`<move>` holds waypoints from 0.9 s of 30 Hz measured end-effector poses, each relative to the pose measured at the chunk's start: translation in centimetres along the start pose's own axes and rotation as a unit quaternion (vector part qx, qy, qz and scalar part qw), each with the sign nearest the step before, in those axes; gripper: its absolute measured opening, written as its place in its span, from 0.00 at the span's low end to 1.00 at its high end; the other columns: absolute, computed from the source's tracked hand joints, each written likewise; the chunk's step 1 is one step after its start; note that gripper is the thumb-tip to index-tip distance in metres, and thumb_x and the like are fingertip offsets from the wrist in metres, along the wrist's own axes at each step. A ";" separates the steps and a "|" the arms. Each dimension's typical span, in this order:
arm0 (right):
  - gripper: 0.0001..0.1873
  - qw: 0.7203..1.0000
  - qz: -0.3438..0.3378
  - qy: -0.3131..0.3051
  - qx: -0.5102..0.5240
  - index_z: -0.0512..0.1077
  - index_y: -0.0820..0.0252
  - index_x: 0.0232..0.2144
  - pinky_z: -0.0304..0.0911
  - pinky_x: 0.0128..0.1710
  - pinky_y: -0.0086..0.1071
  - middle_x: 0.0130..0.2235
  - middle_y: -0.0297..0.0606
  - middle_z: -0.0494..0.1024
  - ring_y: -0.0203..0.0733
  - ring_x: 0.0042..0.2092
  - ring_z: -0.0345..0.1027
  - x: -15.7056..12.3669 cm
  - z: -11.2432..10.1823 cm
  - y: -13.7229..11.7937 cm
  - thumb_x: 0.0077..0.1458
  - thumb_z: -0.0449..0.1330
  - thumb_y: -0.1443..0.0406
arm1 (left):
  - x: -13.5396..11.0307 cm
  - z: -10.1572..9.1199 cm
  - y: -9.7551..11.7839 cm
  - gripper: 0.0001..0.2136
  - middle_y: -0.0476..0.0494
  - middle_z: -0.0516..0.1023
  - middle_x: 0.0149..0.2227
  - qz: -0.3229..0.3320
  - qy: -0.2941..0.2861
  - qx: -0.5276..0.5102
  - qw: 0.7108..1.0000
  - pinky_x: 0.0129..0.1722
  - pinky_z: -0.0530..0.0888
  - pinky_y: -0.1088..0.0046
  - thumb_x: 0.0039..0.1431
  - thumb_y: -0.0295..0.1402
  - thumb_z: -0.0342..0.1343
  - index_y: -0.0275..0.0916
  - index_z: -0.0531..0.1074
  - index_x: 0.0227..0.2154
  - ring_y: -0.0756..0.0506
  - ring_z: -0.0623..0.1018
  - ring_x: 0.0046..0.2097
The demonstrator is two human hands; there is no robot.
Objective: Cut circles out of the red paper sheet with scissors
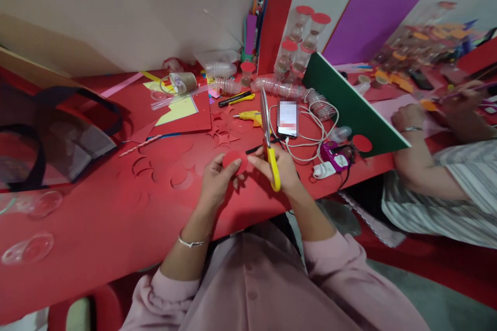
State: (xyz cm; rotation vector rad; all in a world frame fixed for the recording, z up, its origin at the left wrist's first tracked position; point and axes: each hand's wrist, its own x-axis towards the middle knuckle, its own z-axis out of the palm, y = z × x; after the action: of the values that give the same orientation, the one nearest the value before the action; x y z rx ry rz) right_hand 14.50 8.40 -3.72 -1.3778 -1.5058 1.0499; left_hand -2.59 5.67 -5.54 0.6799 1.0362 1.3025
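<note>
A round red paper disc (233, 159) is pinched between the thumb and fingers of my left hand (218, 178). My right hand (285, 169) is closed around the yellow handle of a pair of scissors (266, 129), whose blades point away from me. The thumb and fingertips of that hand come close to the disc's right edge; I cannot tell whether they touch it. Curved red paper offcuts (180, 180) lie on the red table (128, 227) to the left, and more star-shaped scraps (224, 137) lie just beyond my hands.
Behind the scissors lie a yellow glue gun (250, 117), a cutter knife (235, 99), a phone (288, 118) and a coiled white cable (320, 137). Stacked plastic cups (277, 88) stand farther back. A green board (349, 106) separates me from a co-worker's arm (423, 165) on the right.
</note>
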 end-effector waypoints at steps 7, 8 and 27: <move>0.19 0.982 0.025 -0.143 0.123 0.71 0.56 0.29 0.63 0.32 0.33 0.28 0.33 0.73 0.41 0.33 0.67 6.3 1.0 0.7 0.47 0.75 0.54 | 1.2 -0.3 -1.0 0.16 0.52 0.74 0.18 -0.008 0.044 0.066 0.997 0.15 0.61 0.81 0.54 0.43 0.72 0.38 0.76 0.36 0.55 0.66 0.15; 0.19 0.979 0.027 -0.150 0.135 0.71 0.56 0.29 0.63 0.33 0.33 0.29 0.33 0.73 0.42 0.34 0.67 6.5 1.2 1.1 0.48 0.75 0.54 | 1.4 -0.3 -1.2 0.16 0.53 0.74 0.18 -0.010 0.056 0.072 0.996 0.16 0.60 0.81 0.53 0.42 0.73 0.38 0.77 0.36 0.55 0.65 0.16; 0.22 0.927 0.116 -0.214 0.284 0.71 0.59 0.29 0.59 0.20 0.27 0.20 0.27 0.71 0.32 0.20 0.63 5.6 2.4 4.2 0.51 0.74 0.50 | 2.8 0.1 -1.6 0.20 0.55 0.73 0.19 -0.044 0.145 -0.027 0.988 0.12 0.54 0.84 0.43 0.42 0.78 0.38 0.74 0.30 0.56 0.65 0.15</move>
State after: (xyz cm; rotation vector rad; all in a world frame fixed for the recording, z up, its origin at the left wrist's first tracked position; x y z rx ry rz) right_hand 13.22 14.10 -8.26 -0.9566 -1.1888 1.8599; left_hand -1.91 8.15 -7.56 0.4043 1.2462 1.3725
